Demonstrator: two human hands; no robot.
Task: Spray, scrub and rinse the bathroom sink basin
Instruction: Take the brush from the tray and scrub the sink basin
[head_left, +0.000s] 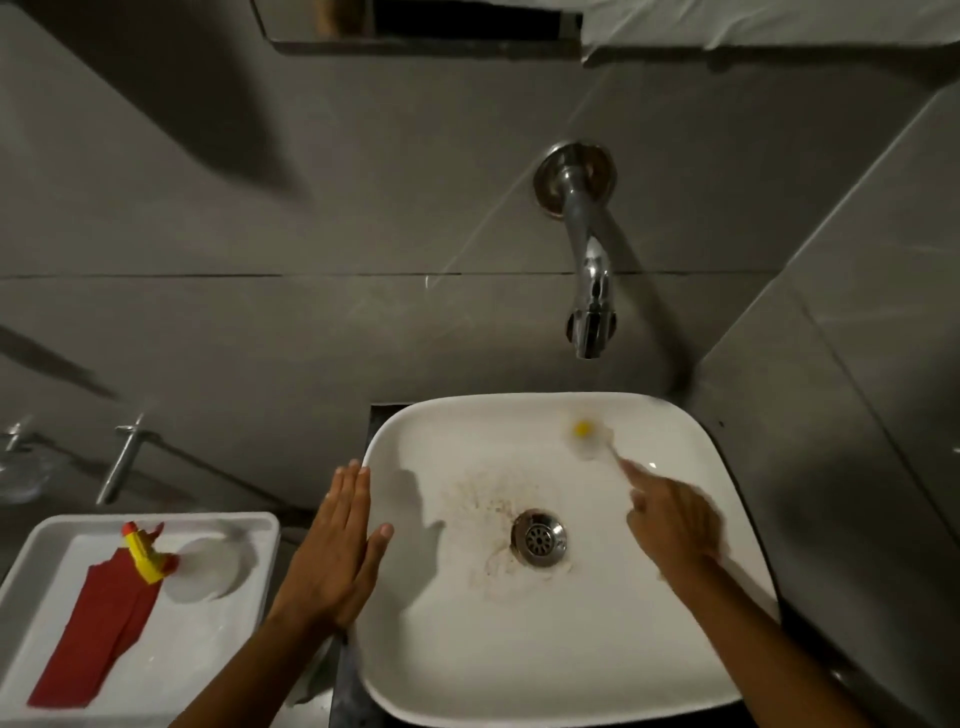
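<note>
The white square sink basin (691, 613) fills the lower middle, with brown grime around its metal drain (538, 537). My right hand (675, 519) is inside the basin on the right, closed on a thin scrub brush whose blurred white head with a yellow spot (584, 435) presses against the far inner wall. My left hand (337, 545) lies flat, fingers together, on the basin's left rim. A red spray bottle with a yellow trigger (104, 608) lies on its side in a white tray (228, 525) at the left.
A chrome spout (589, 275) sticks out of the grey tiled wall above the basin; no water runs from it. A round white lid or dish (208, 569) sits in the tray beside the bottle. A metal shelf bracket (122, 457) hangs at far left.
</note>
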